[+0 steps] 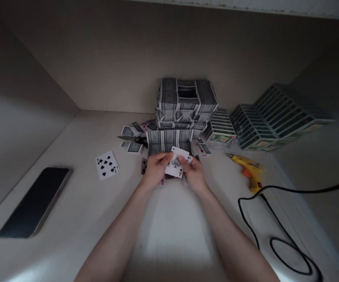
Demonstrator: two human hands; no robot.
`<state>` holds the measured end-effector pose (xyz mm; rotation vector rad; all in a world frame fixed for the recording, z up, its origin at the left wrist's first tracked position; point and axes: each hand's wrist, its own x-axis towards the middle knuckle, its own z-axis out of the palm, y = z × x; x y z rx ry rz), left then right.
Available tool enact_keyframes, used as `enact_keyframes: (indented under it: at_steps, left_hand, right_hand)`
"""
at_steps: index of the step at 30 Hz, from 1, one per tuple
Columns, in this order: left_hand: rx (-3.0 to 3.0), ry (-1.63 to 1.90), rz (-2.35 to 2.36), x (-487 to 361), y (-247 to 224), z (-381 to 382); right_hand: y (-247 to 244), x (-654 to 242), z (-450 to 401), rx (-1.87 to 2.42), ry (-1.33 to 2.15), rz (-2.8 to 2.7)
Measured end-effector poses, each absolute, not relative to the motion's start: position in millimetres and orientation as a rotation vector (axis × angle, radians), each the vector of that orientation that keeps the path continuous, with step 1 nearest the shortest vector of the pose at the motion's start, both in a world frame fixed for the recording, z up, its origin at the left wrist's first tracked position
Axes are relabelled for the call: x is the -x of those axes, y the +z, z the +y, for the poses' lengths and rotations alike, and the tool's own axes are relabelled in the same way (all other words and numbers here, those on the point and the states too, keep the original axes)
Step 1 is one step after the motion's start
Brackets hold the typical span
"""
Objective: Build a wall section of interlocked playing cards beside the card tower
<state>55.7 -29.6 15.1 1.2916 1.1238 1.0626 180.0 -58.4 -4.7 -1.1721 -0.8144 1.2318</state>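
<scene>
Both my hands hold up a playing card, the ace of spades [175, 162], tilted with its face towards me. My left hand [157, 169] pinches its left edge, and my right hand [193, 173] grips its right side. Just behind them stands a wall of grey-backed cards [169, 141], close to my fingers. Above it rises a tall, layered structure of glued cards [187, 105] with a dark square opening near the top. A few loose cards lie partly hidden under and around my hands.
Loose cards and black-handled scissors [132, 139] lie left of the structure, with a seven of spades [107, 165] beyond. A black phone [34, 203] lies far left. On the right are stepped card assemblies [278, 117], a yellow glue gun [247, 170], and its black cable [275, 235].
</scene>
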Motion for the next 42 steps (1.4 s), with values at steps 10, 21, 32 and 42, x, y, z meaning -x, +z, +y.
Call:
enact_keyframes:
  at_steps: [10, 21, 32, 42]
  left_hand:
    - [-1.761, 1.074, 1.376, -57, 8, -34]
    - [-1.821, 1.137, 1.433, -60, 6, -34]
    - [-1.766, 1.101, 1.373, -59, 5, -32]
    - [-1.692, 1.116, 1.399, -58, 10, -34]
  right_hand:
    - [7, -175, -64, 1.286, 1.266, -0.873]
    - [9, -173, -65, 1.308, 1.269, -0.905]
    - [0, -171, -65, 1.374, 1.164, -0.950]
    - [0, -171, -67, 1.405, 1.140, -0.999]
